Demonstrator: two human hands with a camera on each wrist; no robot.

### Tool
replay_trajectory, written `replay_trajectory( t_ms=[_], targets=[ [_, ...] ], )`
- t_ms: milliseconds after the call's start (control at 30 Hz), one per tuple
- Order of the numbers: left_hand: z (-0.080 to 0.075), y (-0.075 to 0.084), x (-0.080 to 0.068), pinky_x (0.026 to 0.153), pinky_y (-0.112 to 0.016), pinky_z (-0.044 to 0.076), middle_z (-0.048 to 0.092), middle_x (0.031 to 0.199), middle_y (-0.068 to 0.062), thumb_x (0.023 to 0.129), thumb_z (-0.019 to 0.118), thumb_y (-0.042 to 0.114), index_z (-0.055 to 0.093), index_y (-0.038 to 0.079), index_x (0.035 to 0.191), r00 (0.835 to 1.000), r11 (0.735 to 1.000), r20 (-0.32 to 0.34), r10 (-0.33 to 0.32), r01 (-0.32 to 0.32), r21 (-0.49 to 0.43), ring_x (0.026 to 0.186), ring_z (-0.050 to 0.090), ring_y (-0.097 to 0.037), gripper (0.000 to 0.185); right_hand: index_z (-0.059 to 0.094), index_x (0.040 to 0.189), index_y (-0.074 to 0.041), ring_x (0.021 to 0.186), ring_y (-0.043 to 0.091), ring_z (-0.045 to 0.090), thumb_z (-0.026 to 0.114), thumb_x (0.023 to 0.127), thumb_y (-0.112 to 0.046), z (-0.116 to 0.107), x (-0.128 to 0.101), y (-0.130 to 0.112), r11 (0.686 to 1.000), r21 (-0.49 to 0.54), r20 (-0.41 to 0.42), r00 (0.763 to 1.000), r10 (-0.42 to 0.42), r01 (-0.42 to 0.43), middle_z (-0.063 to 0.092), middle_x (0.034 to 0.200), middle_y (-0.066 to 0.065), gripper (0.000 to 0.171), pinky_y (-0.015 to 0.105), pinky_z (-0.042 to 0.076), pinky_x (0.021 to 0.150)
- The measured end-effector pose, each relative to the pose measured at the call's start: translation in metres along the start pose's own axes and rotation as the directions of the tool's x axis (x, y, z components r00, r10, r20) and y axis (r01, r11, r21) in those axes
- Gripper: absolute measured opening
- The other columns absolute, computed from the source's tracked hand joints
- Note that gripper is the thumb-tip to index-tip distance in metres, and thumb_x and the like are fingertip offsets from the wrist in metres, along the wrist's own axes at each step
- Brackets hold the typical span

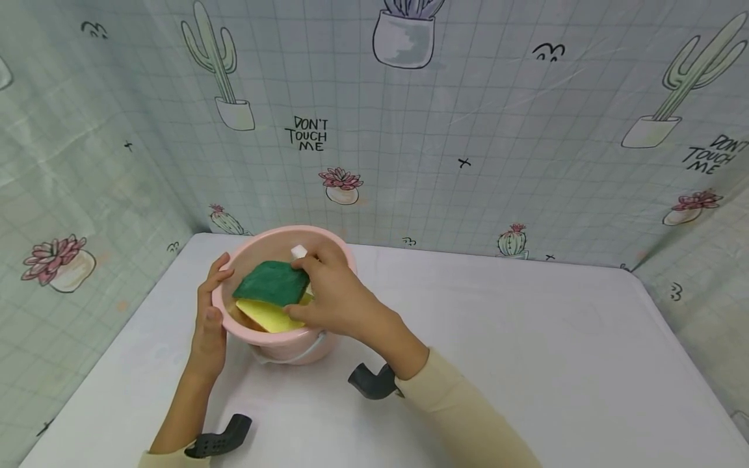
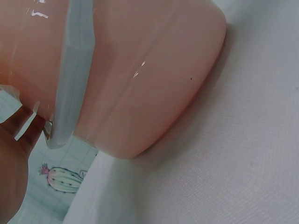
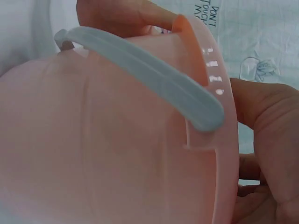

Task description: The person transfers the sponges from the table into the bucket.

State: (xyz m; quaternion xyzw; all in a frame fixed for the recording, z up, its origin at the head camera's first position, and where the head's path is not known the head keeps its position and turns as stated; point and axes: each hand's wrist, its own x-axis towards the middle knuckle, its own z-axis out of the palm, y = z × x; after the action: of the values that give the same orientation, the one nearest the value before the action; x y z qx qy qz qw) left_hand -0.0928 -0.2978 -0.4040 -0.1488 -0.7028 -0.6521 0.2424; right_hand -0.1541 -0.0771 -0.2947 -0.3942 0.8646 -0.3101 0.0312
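Right hand (image 1: 333, 296) pinches the green pad (image 1: 272, 283) over the bucket (image 1: 281, 348), which stands at the table's (image 1: 526, 351) back left. Our left hand (image 1: 209, 318) curls round the rim, steadying it. A yellow sponge (image 1: 266, 316) already lies inside. We judge the green pad about halfway in, not yet released.

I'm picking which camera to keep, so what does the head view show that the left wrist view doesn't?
Only the head view shows the right hand holding a green and yellow sponge over the bucket's opening, plus the left hand on the rim. Only the left wrist view shows the bucket's lower outer wall meeting the white table up close. Both show the pink bucket and its pale handle.
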Motion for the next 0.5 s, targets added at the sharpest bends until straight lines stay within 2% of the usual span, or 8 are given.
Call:
replay_trajectory(
  t_ms=[167,333,400,500],
  targets=[
    [-0.0012,-0.0007,0.0,0.115,-0.04,0.009,0.01,0.158,-0.008,0.097,0.043,0.05,0.032,0.005,0.142,1.0,1.0,0.005,0.007,-0.007,0.008,0.143,0.008,-0.027,0.066,0.051,0.133,-0.001,0.116,0.015,0.045,0.079,0.079,-0.033,0.0012,-0.0018,-0.0027,0.999,-0.002,0.019,0.999,-0.035,0.035,0.046,0.132,0.011,0.068,0.018,0.039,0.095],
    [-0.0019,-0.0015,0.0003,0.115,-0.039,0.009,0.01,0.158,-0.009,0.097,0.042,0.049,0.031,0.004,0.142,1.0,1.0,0.011,0.023,-0.023,0.013,0.143,0.009,-0.028,0.065,0.047,0.135,0.0,0.114,0.015,0.045,0.068,0.089,-0.025,-0.0031,-0.0061,-0.0017,0.997,0.041,0.074,0.995,-0.074,0.071,0.045,0.131,0.013,0.056,0.016,0.04,0.091],
    [-0.0018,-0.0013,0.0,0.115,-0.04,0.01,0.01,0.158,-0.009,0.097,0.041,0.049,0.031,0.004,0.143,1.0,1.0,0.008,0.015,-0.015,0.025,0.143,0.009,-0.028,0.065,0.046,0.136,0.0,0.108,0.014,0.048,0.063,0.093,-0.02,-0.0044,-0.0072,-0.0014,0.995,0.062,0.09,0.992,-0.085,0.079,0.049,0.126,0.013,0.051,0.016,0.043,0.085],
    [-0.001,-0.0007,-0.0005,0.115,-0.041,0.012,0.01,0.158,-0.007,0.097,0.042,0.05,0.03,0.005,0.143,1.0,1.0,0.002,-0.003,0.003,0.031,0.143,0.009,-0.027,0.066,0.045,0.137,-0.001,0.09,0.01,0.054,0.059,0.095,-0.016,-0.0056,-0.0078,-0.0012,0.993,0.095,0.111,0.991,-0.081,0.071,0.055,0.112,0.009,0.047,0.014,0.045,0.073]
  ],
)
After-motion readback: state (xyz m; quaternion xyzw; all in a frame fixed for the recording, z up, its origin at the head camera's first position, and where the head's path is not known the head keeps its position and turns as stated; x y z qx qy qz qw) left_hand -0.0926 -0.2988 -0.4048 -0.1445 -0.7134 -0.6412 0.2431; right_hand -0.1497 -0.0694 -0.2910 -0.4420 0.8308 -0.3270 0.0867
